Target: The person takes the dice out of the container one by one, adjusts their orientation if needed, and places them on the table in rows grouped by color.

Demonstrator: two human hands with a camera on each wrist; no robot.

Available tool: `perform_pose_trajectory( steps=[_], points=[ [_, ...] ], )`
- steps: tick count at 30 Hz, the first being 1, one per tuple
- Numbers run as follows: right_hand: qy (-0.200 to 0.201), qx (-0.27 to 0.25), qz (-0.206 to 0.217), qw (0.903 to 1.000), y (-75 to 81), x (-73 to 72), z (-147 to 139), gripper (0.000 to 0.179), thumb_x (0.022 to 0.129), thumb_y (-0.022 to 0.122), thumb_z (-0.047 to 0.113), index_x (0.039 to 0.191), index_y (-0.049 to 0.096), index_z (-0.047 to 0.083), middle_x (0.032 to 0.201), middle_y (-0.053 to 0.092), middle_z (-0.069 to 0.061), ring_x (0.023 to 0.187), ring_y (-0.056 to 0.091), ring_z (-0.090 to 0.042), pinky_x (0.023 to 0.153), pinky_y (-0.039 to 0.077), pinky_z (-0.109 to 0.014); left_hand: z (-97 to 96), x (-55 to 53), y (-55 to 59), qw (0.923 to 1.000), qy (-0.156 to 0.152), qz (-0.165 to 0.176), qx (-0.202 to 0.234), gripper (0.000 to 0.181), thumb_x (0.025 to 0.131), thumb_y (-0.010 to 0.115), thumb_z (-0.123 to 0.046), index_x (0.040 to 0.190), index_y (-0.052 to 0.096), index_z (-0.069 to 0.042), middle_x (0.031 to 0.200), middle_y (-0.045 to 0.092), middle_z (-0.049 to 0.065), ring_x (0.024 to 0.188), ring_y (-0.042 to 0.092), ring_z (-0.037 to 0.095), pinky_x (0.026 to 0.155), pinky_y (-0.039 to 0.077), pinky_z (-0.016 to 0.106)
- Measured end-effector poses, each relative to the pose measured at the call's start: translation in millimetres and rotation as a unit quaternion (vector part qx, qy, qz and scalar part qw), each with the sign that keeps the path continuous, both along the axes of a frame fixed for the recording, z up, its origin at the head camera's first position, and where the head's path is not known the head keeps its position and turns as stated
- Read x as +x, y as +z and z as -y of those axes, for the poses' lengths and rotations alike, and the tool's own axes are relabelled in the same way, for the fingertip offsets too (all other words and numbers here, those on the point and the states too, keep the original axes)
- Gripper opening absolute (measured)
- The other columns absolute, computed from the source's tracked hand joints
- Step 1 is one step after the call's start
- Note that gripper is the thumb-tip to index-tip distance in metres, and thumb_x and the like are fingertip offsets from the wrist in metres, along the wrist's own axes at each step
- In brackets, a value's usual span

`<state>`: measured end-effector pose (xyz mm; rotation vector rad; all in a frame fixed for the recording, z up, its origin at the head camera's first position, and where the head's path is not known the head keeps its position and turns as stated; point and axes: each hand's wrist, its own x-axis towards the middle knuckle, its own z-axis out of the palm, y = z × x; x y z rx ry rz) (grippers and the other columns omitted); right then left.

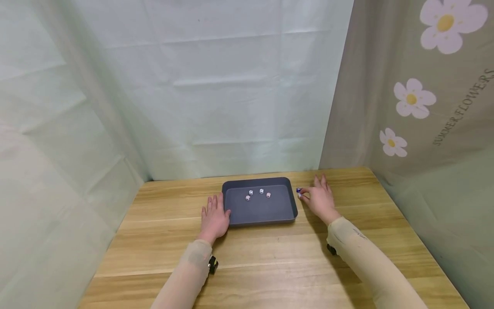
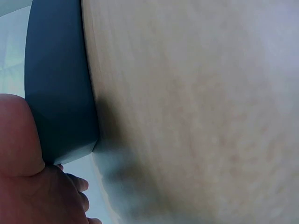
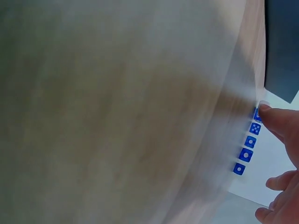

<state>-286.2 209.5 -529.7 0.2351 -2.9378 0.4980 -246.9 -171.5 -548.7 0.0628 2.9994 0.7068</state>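
Near the far edge of the table [image 1: 247,262], roughly midway between its corners, sits a dark grey tray [image 1: 261,212] with four light-coloured dice [image 1: 248,198] on its floor, towards its far side. Left of it, the left hand [image 1: 215,221] lies with fingers extended and spread, its thumb against the tray's near-left side. Just off the tray's right side, towards the table's far right corner, the right hand [image 1: 321,201] brings thumb and forefinger together and appears to pinch a small pale die [image 1: 299,195], while its other fingers reach out towards the far edge. Close to those fingertips stands a row of blue dice [image 3: 250,142]; the right wrist view shows five, the one at the end partly covered by the thumb.

With things this small and tightly spaced, the pinch seems best made with the very tips, on opposite faces, the remaining fingers held clear so the row is not nudged out of line. Lifting straight up before moving sideways would be safer. Light, steady pressure from the left thumb should be enough; pushing harder could slide the tray into the dice.
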Motion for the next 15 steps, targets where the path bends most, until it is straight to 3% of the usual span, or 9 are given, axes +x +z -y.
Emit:
perform_pose_trajectory(
  steps=[8,15],
  points=[
    [-0.004,0.008,-0.013,0.9999,-1.0,-1.5,-0.9,0.019,0.097,0.082,0.027,0.112,0.084,0.016,0.163,0.032,-0.04,0.155,0.013,-0.063,0.121,0.025,-0.072,1.0,-5.5,-1.0,0.9999,0.001,0.011,0.004,0.077,0.113,0.049,-0.031,0.172,0.008,-0.004,0.175,0.011,0.028,0.163,-0.001,0.043,0.127,0.003,0.068],
    [-0.002,0.004,0.004,1.0,-1.5,-1.8,-0.3,0.021,0.098,0.081,0.03,0.115,0.084,0.017,0.164,0.03,-0.039,0.156,0.01,-0.062,0.122,0.023,-0.072,-2.7,0.3,5.9,0.9999,0.008,0.01,-0.008,0.074,0.113,0.049,-0.027,0.171,0.011,-0.004,0.175,0.013,0.029,0.163,0.002,0.044,0.127,0.004,0.067]
  ],
)
